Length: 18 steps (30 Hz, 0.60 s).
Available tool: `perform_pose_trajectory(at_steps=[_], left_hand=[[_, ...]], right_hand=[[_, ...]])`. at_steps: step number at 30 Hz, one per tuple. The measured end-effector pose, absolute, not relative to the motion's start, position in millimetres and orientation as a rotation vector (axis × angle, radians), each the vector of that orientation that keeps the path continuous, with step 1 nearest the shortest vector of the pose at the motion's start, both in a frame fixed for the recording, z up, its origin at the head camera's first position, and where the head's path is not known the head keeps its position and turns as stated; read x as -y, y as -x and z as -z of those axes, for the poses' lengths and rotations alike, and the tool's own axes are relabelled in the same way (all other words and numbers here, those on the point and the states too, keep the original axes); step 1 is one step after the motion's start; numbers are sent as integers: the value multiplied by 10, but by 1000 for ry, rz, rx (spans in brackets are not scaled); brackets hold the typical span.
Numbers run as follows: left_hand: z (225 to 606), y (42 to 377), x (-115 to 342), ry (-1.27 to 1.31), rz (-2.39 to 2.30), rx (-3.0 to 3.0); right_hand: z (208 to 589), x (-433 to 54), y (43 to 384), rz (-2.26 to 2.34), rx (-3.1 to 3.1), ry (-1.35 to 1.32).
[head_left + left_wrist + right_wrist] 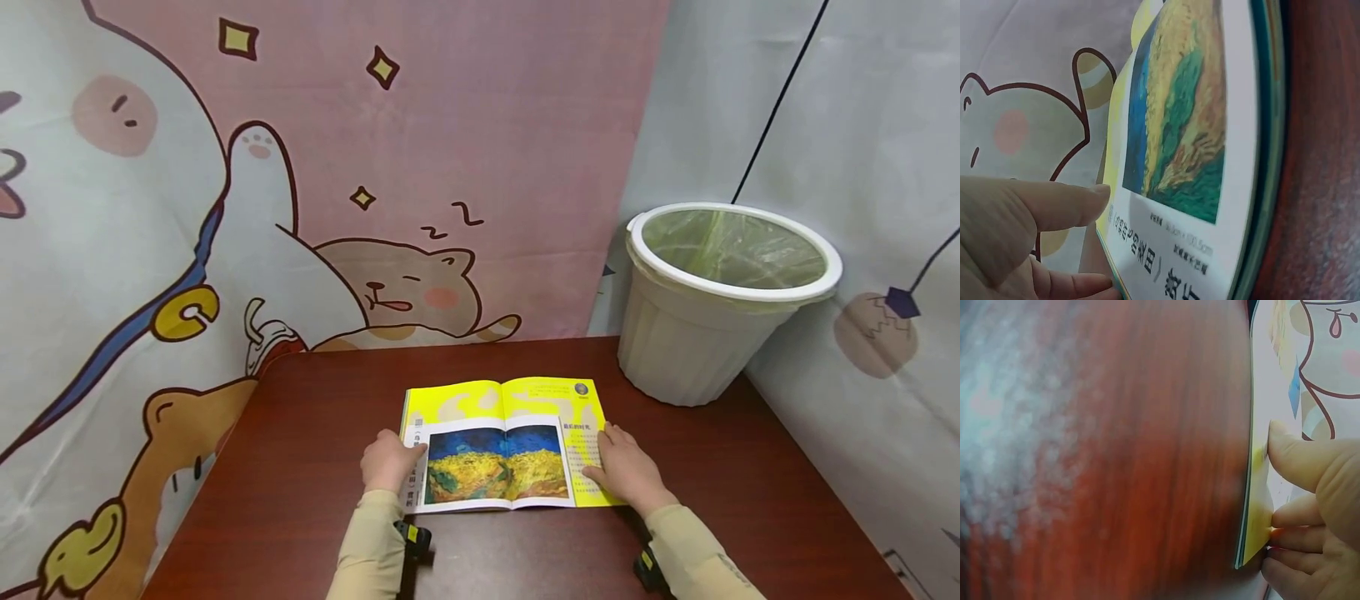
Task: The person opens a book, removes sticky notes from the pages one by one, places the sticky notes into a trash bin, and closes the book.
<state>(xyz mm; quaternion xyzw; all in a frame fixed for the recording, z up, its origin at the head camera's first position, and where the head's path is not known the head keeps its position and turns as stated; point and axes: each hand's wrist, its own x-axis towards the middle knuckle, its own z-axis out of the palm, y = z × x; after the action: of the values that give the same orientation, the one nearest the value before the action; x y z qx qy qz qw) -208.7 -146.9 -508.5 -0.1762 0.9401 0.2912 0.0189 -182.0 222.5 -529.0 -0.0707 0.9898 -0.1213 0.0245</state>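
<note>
An open magazine (465, 404) lies on the table, yellow at the top, with a painting of a golden field under a blue sky across both pages. My left hand (388, 461) is at its left edge, thumb (1088, 203) on the page border and the other fingers curled by the side. At the right edge, my right hand (630, 469) rests with its fingers stretched along the page's margin. The right thumb (1291, 450) touches the page, and the fingertips overlap the edge in the right wrist view.
A white waste bin (682, 342) with a pale green liner (738, 246) stands at the back right of the reddish-brown table (300, 467). Behind it hangs a cartoon-printed cloth (480, 142). A dark wrist device (415, 540) sits on the left sleeve.
</note>
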Motion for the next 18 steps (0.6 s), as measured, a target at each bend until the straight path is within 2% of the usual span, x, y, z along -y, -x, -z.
perform_pose_trajectory(at_steps=[18], left_hand=[[4971,2101,1708,249,-1372,-2776]], right_hand=[[5268,-2240,1813,421,-3053,249]])
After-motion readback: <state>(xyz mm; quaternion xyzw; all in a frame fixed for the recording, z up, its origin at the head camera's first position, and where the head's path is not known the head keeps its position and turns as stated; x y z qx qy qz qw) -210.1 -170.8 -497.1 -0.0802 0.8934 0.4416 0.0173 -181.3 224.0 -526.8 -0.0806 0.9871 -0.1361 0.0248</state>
